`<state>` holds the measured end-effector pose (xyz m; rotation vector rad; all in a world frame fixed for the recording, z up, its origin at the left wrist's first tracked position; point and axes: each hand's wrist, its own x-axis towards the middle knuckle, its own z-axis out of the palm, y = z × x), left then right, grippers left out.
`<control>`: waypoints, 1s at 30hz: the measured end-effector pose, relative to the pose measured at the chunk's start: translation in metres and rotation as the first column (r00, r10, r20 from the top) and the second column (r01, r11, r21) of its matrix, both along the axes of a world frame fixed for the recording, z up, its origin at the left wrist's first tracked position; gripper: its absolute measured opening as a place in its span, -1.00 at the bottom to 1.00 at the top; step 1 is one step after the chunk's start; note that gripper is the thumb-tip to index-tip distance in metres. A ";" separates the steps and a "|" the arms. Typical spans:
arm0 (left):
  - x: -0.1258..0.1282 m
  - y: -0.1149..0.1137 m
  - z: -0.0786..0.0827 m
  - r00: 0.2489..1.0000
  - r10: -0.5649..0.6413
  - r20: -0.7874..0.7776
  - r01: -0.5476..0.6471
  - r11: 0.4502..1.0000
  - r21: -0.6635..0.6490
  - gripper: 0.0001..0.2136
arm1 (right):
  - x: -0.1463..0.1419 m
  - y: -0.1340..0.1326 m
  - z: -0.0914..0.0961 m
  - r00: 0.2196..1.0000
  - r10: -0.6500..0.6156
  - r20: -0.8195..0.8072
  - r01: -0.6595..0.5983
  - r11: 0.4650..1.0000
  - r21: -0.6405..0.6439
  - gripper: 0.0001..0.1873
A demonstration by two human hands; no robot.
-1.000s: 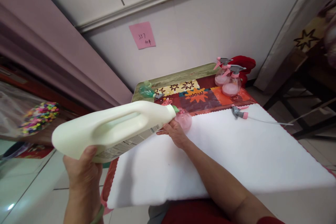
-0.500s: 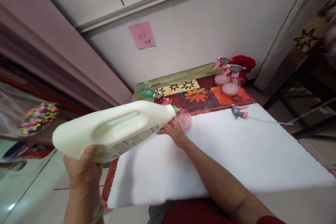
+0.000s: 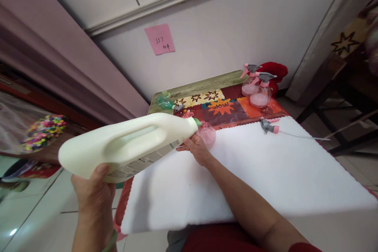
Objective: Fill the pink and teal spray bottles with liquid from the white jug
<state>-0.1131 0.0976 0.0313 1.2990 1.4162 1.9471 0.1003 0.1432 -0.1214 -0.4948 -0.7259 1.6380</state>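
My left hand [image 3: 93, 189] grips the bottom end of a big white jug [image 3: 126, 145], tipped on its side with its mouth pointing right. The mouth meets the neck of a small round pink bottle [image 3: 206, 134] that stands on a white cloth [image 3: 265, 173]. Around that pink bottle my right hand [image 3: 197, 149] is closed, steadying it from the near side. A loose grey and pink sprayer head [image 3: 269, 126] with its long thin tube lies on the cloth to the right.
Two pink spray bottles [image 3: 257, 90] stand at the table's far right on a colourful mat [image 3: 224, 107]. A green spray bottle [image 3: 165, 103] lies at the far left. A pink note [image 3: 160, 39] hangs on the wall. Furniture stands to the right, tiled floor to the left.
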 end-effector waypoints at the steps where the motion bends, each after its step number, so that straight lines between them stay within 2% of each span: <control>1: 0.000 0.000 0.000 1.000 -0.004 0.002 0.004 1.000 0.001 -0.44 | 0.000 0.000 0.000 1.000 0.001 -0.001 -0.001 1.000 -0.002 -0.44; 10: -0.001 0.000 -0.001 1.000 -0.008 0.018 0.008 1.000 0.025 -0.37 | 0.000 0.000 0.001 1.000 0.004 -0.012 -0.004 1.000 -0.011 -0.40; 30: -0.002 -0.001 -0.002 1.000 -0.006 0.029 0.005 1.000 0.015 -0.35 | 0.000 0.001 -0.002 1.000 0.007 -0.004 -0.007 1.000 0.002 -0.46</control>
